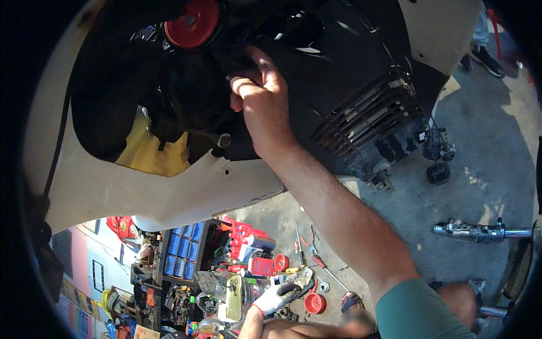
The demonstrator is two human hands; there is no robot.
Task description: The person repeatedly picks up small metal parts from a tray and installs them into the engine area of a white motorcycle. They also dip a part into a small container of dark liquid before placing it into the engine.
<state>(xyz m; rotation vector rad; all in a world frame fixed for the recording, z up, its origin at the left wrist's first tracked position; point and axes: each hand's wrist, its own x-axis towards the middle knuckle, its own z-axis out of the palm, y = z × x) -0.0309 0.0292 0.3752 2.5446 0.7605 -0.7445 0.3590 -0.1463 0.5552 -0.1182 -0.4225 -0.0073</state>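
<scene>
My bare right hand [262, 101] reaches up inside the dark opening of a pale vehicle body panel [186, 192]. Its fingers bend around something dark that I cannot make out, and the tips fade into shadow. Above and to the left of these fingers, apart from them, is a red round disc [192, 24] with a bolt at its centre, which looks like a horn. Far below, beside a bent leg, hangs my left hand [278, 298] in a white glove with dark grey fingers. Those fingers look stretched out, and I see nothing held in them.
On the floor lie a screwdriver [333, 274], pliers [309, 240], and red bowls [314, 303]. Blue parts drawers [184, 250] stand lower left among cluttered bottles. A slatted black grille [367, 113] and a chrome tube [483, 230] are to the right; another person's shoe [486, 61] is farther off.
</scene>
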